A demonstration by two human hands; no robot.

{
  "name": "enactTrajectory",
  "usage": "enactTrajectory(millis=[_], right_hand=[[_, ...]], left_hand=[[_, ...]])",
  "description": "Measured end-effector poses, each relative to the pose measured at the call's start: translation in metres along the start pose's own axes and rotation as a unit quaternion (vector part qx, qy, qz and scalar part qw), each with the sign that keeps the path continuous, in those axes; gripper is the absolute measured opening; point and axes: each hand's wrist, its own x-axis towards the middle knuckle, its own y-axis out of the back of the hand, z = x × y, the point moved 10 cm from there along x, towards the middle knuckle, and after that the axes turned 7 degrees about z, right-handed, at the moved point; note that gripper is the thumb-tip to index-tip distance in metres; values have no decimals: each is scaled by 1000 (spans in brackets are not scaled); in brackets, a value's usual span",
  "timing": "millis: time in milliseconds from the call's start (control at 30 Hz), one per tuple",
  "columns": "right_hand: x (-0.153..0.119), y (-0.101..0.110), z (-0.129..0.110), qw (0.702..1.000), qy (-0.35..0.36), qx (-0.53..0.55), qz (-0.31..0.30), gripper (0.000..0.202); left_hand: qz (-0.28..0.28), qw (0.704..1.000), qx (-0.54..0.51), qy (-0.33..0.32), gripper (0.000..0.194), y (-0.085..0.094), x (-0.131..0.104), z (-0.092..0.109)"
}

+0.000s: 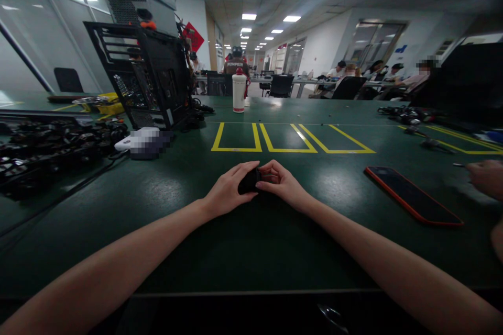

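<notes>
A small black rounded object (248, 183) is held just above or on the green table (251, 251), near its middle; its kind does not show. My left hand (231, 188) curls round it from the left, thumb below and fingers over the top. From the right, the fingertips and thumb of my right hand (281, 183) pinch its right end. Both hands touch the object, and their fingers cover much of it.
Yellow tape outlines (236, 149) mark the table beyond my hands. An orange-edged phone (412, 196) lies at right, by another person's hand (487, 175). At left are an open black computer case (157, 73) and dark parts (78, 146). A white bottle (238, 94) stands behind.
</notes>
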Motion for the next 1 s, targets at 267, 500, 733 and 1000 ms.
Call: enactTrajectory(millis=[267, 500, 733, 1000], right_hand=[[1, 2, -6, 998, 48, -35, 8, 31], [2, 5, -4, 998, 43, -27, 26, 31], [2, 6, -2, 999, 35, -27, 32, 31], [1, 4, -4, 998, 47, -26, 32, 31]], left_hand=[[71, 991, -36, 107, 66, 4, -6, -31], [101, 987, 10, 124, 71, 10, -7, -29], [89, 988, -2, 124, 70, 9, -6, -26], [52, 996, 61, 41, 70, 5, -2, -6]])
